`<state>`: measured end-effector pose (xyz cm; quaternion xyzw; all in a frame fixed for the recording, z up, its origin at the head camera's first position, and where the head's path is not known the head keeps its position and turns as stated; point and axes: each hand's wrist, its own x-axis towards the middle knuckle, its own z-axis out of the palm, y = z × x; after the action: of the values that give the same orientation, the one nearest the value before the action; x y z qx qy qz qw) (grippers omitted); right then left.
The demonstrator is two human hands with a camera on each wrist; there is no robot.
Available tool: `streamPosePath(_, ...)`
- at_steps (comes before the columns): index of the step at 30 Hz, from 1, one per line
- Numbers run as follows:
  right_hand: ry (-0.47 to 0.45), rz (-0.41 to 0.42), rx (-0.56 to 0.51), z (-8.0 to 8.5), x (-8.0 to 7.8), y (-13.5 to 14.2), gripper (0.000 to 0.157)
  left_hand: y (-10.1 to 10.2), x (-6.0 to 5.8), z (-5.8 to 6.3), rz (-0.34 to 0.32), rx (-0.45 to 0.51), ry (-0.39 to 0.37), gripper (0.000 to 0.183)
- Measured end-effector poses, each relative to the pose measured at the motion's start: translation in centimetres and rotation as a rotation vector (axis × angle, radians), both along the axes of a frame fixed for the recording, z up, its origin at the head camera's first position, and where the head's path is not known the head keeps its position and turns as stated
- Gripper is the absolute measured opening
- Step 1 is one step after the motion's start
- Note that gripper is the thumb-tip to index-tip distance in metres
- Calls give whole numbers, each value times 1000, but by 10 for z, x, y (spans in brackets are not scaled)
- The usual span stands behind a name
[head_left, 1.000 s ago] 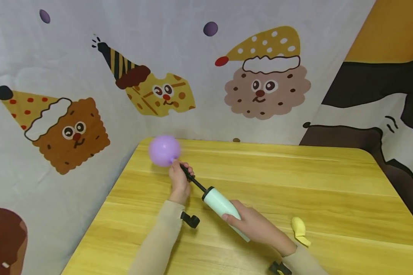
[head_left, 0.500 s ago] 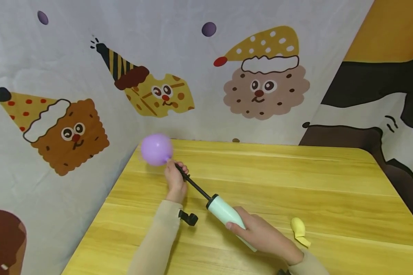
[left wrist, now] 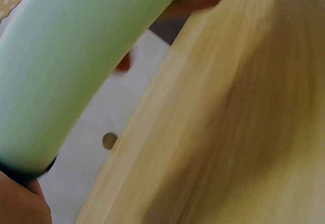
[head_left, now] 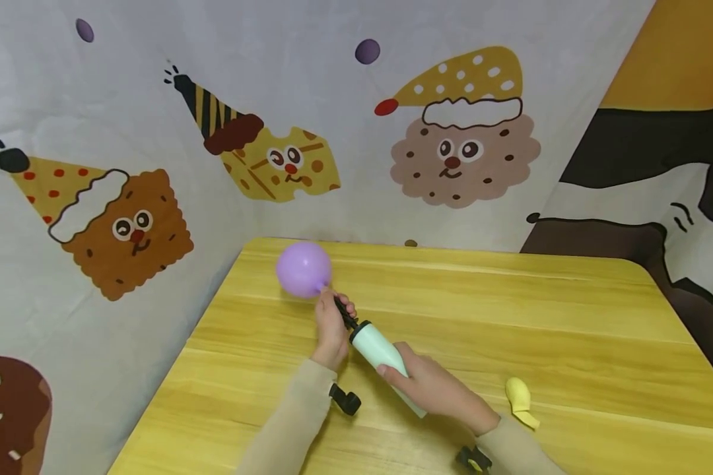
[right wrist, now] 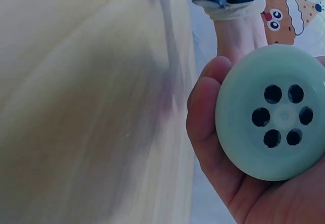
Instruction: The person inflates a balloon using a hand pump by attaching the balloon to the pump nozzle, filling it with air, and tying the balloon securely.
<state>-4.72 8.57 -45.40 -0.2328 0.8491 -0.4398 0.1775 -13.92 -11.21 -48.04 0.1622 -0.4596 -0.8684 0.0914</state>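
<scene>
A small inflated purple balloon (head_left: 304, 269) sits at the front of a hand balloon pump (head_left: 380, 346), which has a mint-green barrel and a black nozzle end. My left hand (head_left: 333, 323) grips the black front part, its thumb by the balloon's neck. Around the green barrel my right hand (head_left: 436, 386) is wrapped, close behind the left. In the left wrist view the green barrel (left wrist: 76, 66) fills the upper left. The right wrist view shows the pump's round end cap (right wrist: 284, 115) with several holes, held in the curled fingers (right wrist: 205, 112).
A deflated yellow balloon (head_left: 518, 399) lies on the wooden table (head_left: 511, 303), right of my right hand. Behind the table hangs a white cloth (head_left: 344, 132) printed with cartoon food. Each sleeve carries a small black wrist mount (head_left: 346, 400).
The green barrel first slid back, baring more of the black rod, then moved forward so the rod is nearly covered. Left hand and balloon shifted left, then right and nearer.
</scene>
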Motion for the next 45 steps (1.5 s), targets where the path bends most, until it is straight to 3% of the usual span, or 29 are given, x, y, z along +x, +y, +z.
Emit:
streamPosePath(5, -46, -17, -32, 2, -6, -6, 63, 5, 2, 1, 2, 8, 8, 37)
streamPosePath(14, -48, -48, -39, 6, -1, -4, 61, -12, -11, 11, 29, 14, 65, 36)
streamPosePath(25, -68, 7, 18, 9, 27, 25, 52, -54, -30, 9, 191, 68, 29, 35)
streamPosePath(36, -65, 6, 31, 7, 32, 32, 53, -72, -34, 11, 167, 135, -15, 30)
streamPosePath(42, -54, 41, 44, 7, 34, 42, 48, -93, -38, 12, 287, 134, 37, 33)
streamPosePath(45, -63, 52, 30, 9, 34, 46, 47, -98, -37, 10, 295, 92, 27, 34)
